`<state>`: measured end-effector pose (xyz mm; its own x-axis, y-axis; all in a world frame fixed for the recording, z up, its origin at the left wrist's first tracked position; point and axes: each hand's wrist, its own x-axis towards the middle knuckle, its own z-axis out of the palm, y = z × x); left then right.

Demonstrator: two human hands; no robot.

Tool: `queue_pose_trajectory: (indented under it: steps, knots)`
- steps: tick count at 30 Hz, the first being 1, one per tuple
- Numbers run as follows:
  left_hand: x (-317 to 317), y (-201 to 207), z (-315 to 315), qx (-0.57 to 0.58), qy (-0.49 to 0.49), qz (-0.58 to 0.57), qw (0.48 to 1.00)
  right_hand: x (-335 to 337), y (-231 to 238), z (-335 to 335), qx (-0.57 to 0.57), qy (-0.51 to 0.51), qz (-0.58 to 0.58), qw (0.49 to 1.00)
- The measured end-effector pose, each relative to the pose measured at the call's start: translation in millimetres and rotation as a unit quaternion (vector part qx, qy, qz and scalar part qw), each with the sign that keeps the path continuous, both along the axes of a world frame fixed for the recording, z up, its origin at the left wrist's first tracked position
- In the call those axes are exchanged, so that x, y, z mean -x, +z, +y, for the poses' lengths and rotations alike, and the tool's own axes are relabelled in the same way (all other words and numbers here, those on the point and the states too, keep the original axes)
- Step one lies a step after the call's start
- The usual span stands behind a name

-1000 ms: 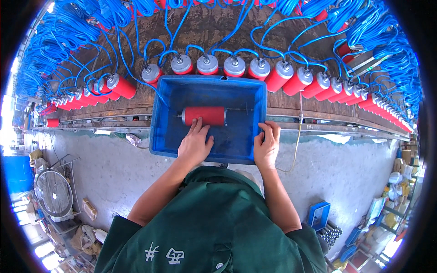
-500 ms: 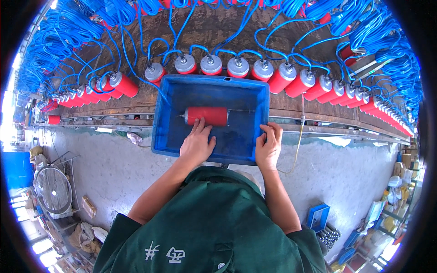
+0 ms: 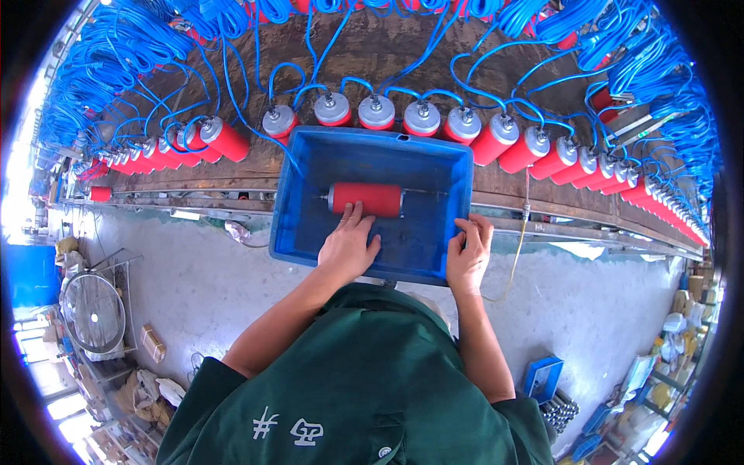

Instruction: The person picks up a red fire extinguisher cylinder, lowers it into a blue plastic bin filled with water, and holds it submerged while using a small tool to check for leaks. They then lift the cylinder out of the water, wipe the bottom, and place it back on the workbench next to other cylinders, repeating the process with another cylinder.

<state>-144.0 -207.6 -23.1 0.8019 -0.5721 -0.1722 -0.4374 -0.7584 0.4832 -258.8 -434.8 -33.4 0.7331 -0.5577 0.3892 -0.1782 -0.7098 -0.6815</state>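
A red cylinder (image 3: 366, 198) with silver end caps lies on its side in a shallow blue plastic tub (image 3: 463, 167). Thin metal rods stick out from both its ends. My left hand (image 3: 348, 246) reaches over the tub's near part, its outstretched fingertips resting on the cylinder's near side. At the tub's right rim, near the front corner, my right hand (image 3: 468, 260) has its fingers curled on the edge. The tub sits in front of me, against the bench edge. Part of the cylinder's near side is hidden by my left fingers.
Red cylinders (image 3: 496, 141) with silver tops and blue cables stand along the wooden bench (image 3: 496, 186). Coiled blue cables (image 3: 659, 70) pile up behind. A round fan (image 3: 93, 316) is on the left, a small blue crate (image 3: 543, 377) on the floor at right.
The whole view has shifted slightly, so the tub and bench sit further right in the picture. My hands keep the same places on the cylinder and the tub.
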Motion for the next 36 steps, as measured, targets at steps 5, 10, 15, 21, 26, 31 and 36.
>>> queue_pose_trajectory:
  steps: [5,10,15,21,26,31,36]
  knots:
    - [-5,-5,3,0.013,0.004,0.004,1.000,-2,-3,0,0.024,0.002,-0.014,1.000]
    - [-41,-20,-6,0.002,-0.131,-0.185,0.974,-1,-2,0,0.033,-0.011,-0.005,0.999]
    - [-80,-39,-18,-0.117,-0.238,-0.137,0.954,1,-2,3,0.016,-0.018,0.004,1.000]
    - [-94,-37,-32,-0.170,-0.273,-0.122,0.939,1,-2,3,-0.027,-0.027,0.009,0.999]
    - [-102,-15,-37,-0.185,-0.317,-0.108,0.924,3,7,5,-0.053,-0.049,0.041,0.997]
    - [-105,28,-41,-0.236,-0.389,-0.159,0.876,1,13,4,0.031,-0.044,0.037,0.998]
    - [-109,98,-36,-0.276,-0.427,-0.209,0.836,-23,52,16,0.072,-0.022,-0.006,0.997]
